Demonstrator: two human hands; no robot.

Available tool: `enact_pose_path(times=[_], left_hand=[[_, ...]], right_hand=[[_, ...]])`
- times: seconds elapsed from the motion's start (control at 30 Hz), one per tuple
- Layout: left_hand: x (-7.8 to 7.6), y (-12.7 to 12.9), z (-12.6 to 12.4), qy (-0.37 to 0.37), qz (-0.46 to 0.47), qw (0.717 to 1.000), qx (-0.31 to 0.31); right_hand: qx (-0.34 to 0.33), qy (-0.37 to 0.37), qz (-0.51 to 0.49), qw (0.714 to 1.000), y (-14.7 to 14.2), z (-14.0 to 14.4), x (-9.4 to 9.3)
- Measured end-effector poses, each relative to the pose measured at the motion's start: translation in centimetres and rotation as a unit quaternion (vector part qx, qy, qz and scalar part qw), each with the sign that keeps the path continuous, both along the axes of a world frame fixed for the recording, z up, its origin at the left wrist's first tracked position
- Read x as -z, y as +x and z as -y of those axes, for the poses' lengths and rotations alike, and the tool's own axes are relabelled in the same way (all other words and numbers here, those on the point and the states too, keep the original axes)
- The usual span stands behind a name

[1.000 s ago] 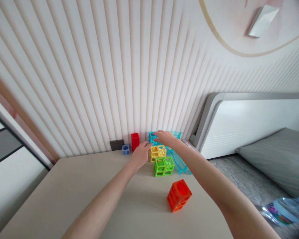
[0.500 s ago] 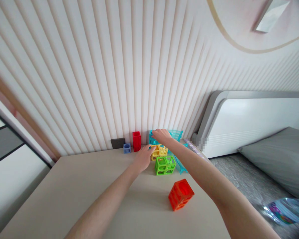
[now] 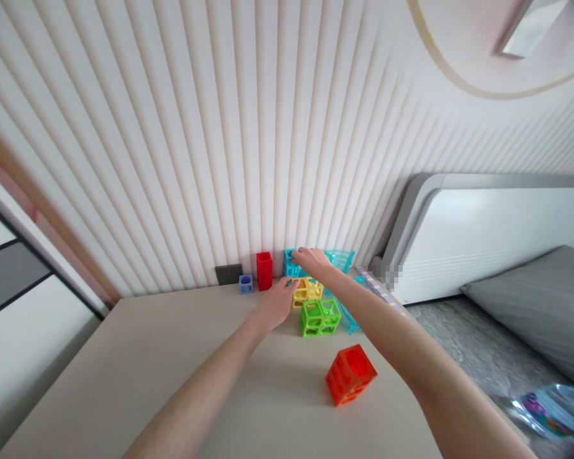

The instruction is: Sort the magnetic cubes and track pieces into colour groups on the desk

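At the back of the table, my right hand (image 3: 312, 260) has its curled fingers on the upper part of light-blue openwork cube blocks (image 3: 291, 260); the palm hides their right side. My left hand (image 3: 278, 301) lies just in front, thumb and fingers apart at the back left corner of joined yellow openwork blocks (image 3: 308, 291). Whether its fingertips also touch the light-blue blocks is hidden. Joined green blocks (image 3: 320, 317) stand in front of the yellow ones. Nearer to me is a taller orange-red block piece (image 3: 351, 375). A red block tower (image 3: 264, 271) stands left of the light-blue blocks.
Beside the red tower is a small blue cube (image 3: 245, 284), near a dark wall socket (image 3: 228, 274). Clear-blue plastic pieces (image 3: 339, 260) lie behind my right forearm. A ribbed wall borders the table (image 3: 182, 344). At right are a grey bed, a pillow (image 3: 530, 306) and a bottle (image 3: 555, 410).
The light-blue blocks have shifted slightly left relative to the yellow ones, with my right hand on them. My left hand has eased a little left. The view has turned slightly.
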State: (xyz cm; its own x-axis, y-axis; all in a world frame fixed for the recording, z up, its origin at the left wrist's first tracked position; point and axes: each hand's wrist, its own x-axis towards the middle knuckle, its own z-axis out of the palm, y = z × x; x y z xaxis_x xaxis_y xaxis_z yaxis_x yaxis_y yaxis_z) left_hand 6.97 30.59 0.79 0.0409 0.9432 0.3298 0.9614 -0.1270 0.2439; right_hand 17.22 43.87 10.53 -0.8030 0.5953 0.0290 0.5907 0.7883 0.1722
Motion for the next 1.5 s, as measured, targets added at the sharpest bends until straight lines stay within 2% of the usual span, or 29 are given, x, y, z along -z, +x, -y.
enact_pose_path(times=[0.27, 0.43, 0.57, 0.63, 0.73, 0.83, 0.9, 1.0, 1.1, 1.17, 1.27, 1.33, 1.43, 1.5], left_hand=[[0.4, -0.1, -0.1, 0.014, -0.001, 1.000, -0.005], [0.3, 0.0, -0.1, 0.024, 0.003, 1.000, -0.013], [-0.5, 0.5, 0.9, 0.056, 0.019, 0.998, -0.017], [-0.9, 1.0, 2.0, 0.094, 0.046, 0.994, 0.008], [-1.0, 1.8, 3.7, 0.125, 0.072, 0.986, 0.083], [-0.7, 2.8, 4.7, 0.109, 0.056, 0.985, 0.125], [-0.3, 3.3, 4.8, 0.106, 0.041, 0.985, 0.126], [0.2, 3.5, 4.6, 0.113, 0.025, 0.987, 0.111], [0.4, 3.1, 4.7, 0.113, 0.027, 0.988, 0.099], [0.4, 2.7, 4.9, 0.108, 0.028, 0.989, 0.097], [0.6, 2.4, 5.1, 0.102, 0.029, 0.990, 0.091], [1.0, 2.3, 5.0, 0.102, 0.039, 0.990, 0.084], [1.7, 2.5, 4.9, 0.104, 0.061, 0.990, 0.079], [2.1, 2.6, 4.7, 0.107, 0.069, 0.988, 0.082]], right_hand=[[0.013, -0.007, -0.016, 1.000, -0.8, 0.4, 0.2], [0.025, -0.013, -0.042, 0.999, -0.1, 1.2, -0.5], [0.033, -0.012, -0.074, 0.997, 3.1, 3.0, -1.3], [0.037, -0.023, -0.089, 0.995, 5.8, 4.2, -1.3], [0.041, -0.102, -0.117, 0.987, 10.1, 5.8, -0.4], [0.028, -0.182, -0.117, 0.976, 12.9, 6.8, 0.8], [0.014, -0.206, -0.115, 0.972, 13.5, 7.1, 1.5], [0.009, -0.211, -0.115, 0.971, 12.8, 7.3, 1.8], [0.004, -0.228, -0.112, 0.967, 11.9, 7.5, 1.5], [0.004, -0.236, -0.146, 0.961, 12.2, 7.9, 1.1], [0.044, -0.211, -0.278, 0.936, 14.6, 9.5, 1.2], [0.104, -0.194, -0.388, 0.895, 17.0, 11.8, 2.3], [0.221, -0.178, -0.509, 0.812, 20.0, 16.4, 5.8], [0.215, -0.165, -0.526, 0.806, 20.8, 19.4, 8.4]])
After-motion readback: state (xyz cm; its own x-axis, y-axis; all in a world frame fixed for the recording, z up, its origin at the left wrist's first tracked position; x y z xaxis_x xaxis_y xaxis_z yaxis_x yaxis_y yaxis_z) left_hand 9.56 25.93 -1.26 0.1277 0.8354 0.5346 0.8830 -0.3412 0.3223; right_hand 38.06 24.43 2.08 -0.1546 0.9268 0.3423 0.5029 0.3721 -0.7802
